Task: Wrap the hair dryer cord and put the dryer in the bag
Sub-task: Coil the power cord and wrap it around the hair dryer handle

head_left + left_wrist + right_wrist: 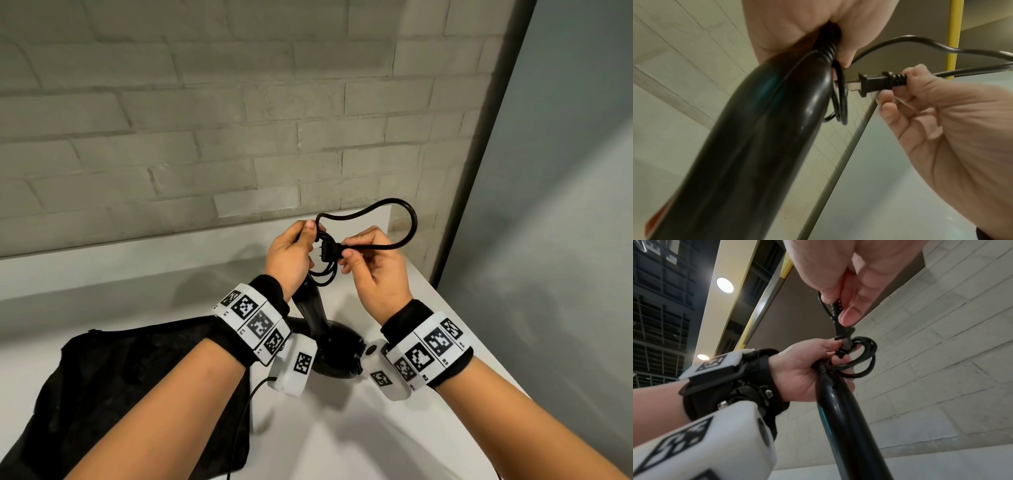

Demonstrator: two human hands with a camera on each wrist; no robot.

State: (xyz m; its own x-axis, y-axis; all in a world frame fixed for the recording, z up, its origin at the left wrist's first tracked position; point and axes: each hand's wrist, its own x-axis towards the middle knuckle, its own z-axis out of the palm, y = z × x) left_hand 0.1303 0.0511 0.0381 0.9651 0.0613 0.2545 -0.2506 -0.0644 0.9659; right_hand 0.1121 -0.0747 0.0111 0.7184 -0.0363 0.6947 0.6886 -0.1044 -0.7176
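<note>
Hair dryer [337,346] is black, held up off the white table [376,428], handle end up and body down between the two wrists. Left hand [289,255] grips the top of the handle, fingers curled round it and round a few small coils of the cord [406,222] bunched at the strain relief (coils hang just below the fingers in the right wrist view). One bigger free loop of cord arcs up and over to the right, ending at the plug [877,82]. Right hand [375,265] pinches the plug at its ribbed end between thumb and forefinger, prongs pointing left at the coils, tips just at or inside the loops; can't tell if they touch. Hands close together, not touching. Black bag [137,394] lies crumpled flat on the table at lower left, under the left forearm. Grey brick wall [205,120] behind.
</note>
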